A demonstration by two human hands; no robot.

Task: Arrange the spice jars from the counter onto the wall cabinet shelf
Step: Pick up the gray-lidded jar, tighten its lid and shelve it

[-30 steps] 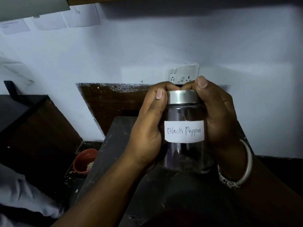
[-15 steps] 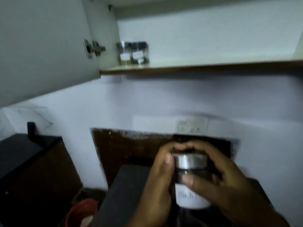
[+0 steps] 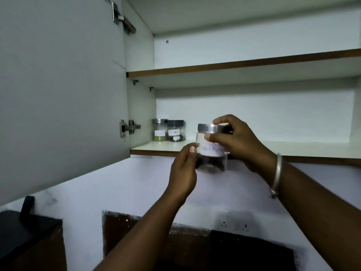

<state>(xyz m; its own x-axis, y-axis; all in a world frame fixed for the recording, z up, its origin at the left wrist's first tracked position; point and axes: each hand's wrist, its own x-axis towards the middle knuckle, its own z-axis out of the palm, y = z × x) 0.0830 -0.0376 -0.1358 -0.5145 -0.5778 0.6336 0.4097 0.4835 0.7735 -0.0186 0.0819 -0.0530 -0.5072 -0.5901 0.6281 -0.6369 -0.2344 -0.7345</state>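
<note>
We hold the jar [image 3: 212, 151] level with the shelf [image 3: 254, 147] edge: right hand [image 3: 234, 139] grips its lid, left hand [image 3: 183, 169] steadies its side. Smooth, probably glass; support it low.

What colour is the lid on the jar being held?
Silver, brushed metal; the lid of the jar shows clearly in the head view.

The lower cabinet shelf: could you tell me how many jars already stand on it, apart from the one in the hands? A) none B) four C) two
C: two jars stand side by side at the far left of the lower shelf, while the black pepper jar is held in front of its edge by the left hand and right hand.
</note>
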